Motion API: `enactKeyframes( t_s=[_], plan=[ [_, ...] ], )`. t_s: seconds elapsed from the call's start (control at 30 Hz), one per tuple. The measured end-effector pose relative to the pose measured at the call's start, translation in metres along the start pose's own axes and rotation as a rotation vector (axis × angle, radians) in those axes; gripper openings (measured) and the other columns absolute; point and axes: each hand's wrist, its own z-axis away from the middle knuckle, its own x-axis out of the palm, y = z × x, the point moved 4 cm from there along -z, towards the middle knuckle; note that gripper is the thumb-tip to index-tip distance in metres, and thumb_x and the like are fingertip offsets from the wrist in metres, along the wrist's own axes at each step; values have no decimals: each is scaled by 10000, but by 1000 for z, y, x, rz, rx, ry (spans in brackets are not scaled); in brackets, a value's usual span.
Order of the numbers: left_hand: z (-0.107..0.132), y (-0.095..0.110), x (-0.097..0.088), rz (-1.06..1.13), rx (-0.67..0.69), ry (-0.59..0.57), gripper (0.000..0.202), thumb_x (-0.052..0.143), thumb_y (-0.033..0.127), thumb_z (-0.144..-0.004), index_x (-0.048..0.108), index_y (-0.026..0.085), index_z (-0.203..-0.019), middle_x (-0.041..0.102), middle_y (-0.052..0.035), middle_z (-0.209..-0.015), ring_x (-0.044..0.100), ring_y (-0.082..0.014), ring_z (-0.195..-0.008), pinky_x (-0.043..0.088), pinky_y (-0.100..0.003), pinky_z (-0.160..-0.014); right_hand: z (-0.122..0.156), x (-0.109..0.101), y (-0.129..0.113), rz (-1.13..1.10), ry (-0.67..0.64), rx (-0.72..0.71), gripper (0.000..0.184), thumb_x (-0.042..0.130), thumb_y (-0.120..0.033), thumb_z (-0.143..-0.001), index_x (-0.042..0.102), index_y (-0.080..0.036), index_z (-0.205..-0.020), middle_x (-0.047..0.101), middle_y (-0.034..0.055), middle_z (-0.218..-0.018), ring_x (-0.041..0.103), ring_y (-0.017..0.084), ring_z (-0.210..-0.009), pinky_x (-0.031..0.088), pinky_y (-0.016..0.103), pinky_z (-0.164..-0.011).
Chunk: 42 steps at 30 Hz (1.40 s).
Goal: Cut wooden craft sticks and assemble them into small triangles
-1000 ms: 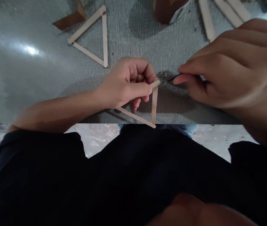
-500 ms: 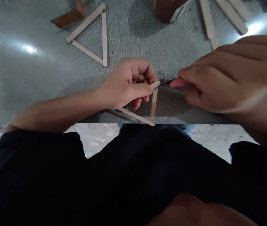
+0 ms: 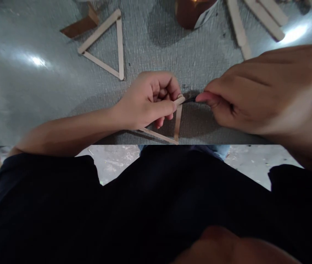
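Note:
My left hand [image 3: 153, 101] pinches one corner of a triangle of wooden craft sticks [image 3: 178, 121] between thumb and fingers. Part of this triangle is hidden behind the hand; its lower corner lies by the table's front edge. From the right, my right hand [image 3: 257, 93] grips a thin dark tool [image 3: 190, 99], its tip touching or very close to the pinched corner. The tool's kind cannot be made out, since most of it is inside the fist. A second craft-stick triangle [image 3: 120, 47] lies flat on the table, up and left of my left hand.
A brown folded piece [image 3: 80, 26] lies beside the second triangle. At the top middle stands a dark reddish-brown object [image 3: 187, 14] with a pale side. Several loose craft sticks [image 3: 266, 20] lie at the upper right. The grey table [image 3: 48, 91] ends just in front of my body.
The dark tool has tilted, and my right hand has shifted slightly left. The held triangle's lower corner has moved a little up and left. My left hand keeps its pinch.

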Motion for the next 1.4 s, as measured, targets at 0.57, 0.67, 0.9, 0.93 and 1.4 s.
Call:
enactKeyframes(
  t_s=[0.57,0.67,0.9,0.93,1.4],
  plan=[
    [2,-2,2,-28,43,-3,122,751,88,-891,679,176,-848,715,22,-699,650,-63,-510,536,-141,-449,-1,4,4,-118,-205,172,513,462,-565,-1113,798,-236,-906,639,-14,-660,458,100,-594,251,329,-580],
    [3,-3,3,-38,58,-15,124,730,80,-901,685,187,-857,719,20,-707,647,-65,-497,539,-152,-445,-2,6,5,-131,-261,217,598,396,-621,-1119,807,-242,-908,627,-8,-651,436,91,-599,251,339,-602],
    [1,-5,-1,-12,98,17,125,708,55,-902,679,171,-863,708,36,-699,639,-67,-476,530,-158,-429,0,8,-1,-123,-208,129,530,459,-578,-1103,745,-235,-818,590,-12,-631,413,110,-589,242,336,-569],
    [-1,-4,-5,23,123,67,128,709,62,-905,675,175,-856,701,42,-692,622,-65,-462,517,-160,-411,1,10,-4,-130,-217,91,522,476,-577,-1095,721,-232,-789,582,-13,-625,408,114,-583,245,334,-558],
    [-1,-4,-10,121,61,99,141,853,206,-874,717,199,-836,698,22,-682,614,-79,-450,513,-177,-403,3,6,11,-236,134,116,322,561,-487,-1080,737,-220,-1122,770,28,-997,702,183,-842,424,398,-764]
  ],
)
